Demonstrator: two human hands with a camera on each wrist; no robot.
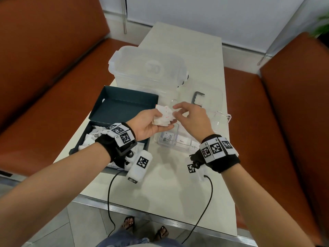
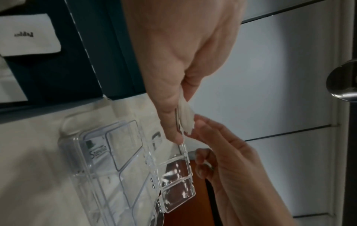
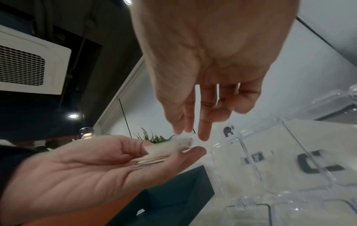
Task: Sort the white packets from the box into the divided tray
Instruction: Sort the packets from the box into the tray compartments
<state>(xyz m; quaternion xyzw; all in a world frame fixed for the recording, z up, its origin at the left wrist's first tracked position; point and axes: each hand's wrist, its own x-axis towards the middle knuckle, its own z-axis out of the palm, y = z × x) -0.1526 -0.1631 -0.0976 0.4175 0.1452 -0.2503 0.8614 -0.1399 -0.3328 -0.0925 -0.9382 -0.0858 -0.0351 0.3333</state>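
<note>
The left hand (image 1: 148, 124) lay palm up above the counter (image 1: 165, 184), its thumb pinning a small stack of white packets (image 1: 163, 116). The right hand (image 1: 191, 118) pinched the top packet with fingertips. More packets lay in the dark box (image 1: 122, 106), just left of the clear divided tray (image 1: 170, 142).

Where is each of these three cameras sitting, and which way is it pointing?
Head: worn on the head, looking down at the pale table; both forearms, the left hand and right hand show.
Left wrist: looks along the left hand toward the clear plastic divided tray; the right hand shows too.
Right wrist: looks along the right hand at the left palm, tilted up to the ceiling.
All three share the small white paper packets held by the left hand.
</note>
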